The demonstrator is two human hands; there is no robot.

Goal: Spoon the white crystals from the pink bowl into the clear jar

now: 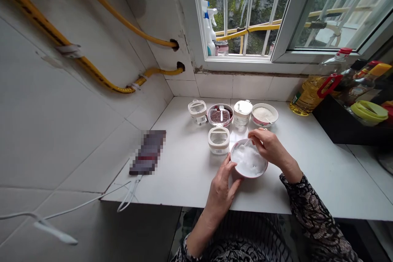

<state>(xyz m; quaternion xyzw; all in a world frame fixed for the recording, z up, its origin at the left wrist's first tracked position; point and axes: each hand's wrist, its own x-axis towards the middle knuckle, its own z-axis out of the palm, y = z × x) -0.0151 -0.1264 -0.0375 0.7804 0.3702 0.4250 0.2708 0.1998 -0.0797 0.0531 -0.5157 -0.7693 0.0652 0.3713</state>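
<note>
A bowl [250,175] filled with white powder [247,159] stands near the counter's front edge. My left hand [222,184] grips its left side, fingers at the rim and thumb low against the near wall. Pinched in my right hand [270,147] is a small pale spoon [246,144], its tip down at the powder; the fingers partly hide its handle. Just left of the bowl is a clear square jar [218,149] with its lid [218,118] flipped up. Behind it, a bowl of dark red bits [227,110] shows partly through that lid.
Two more lidded jars [197,110] [242,111] and a bowl of pale grains [263,114] line the back. An oil bottle [307,92] and a black box of bottles [330,120] stand right. A pixelated dark slab [148,153] with a white cable [130,194] lies left.
</note>
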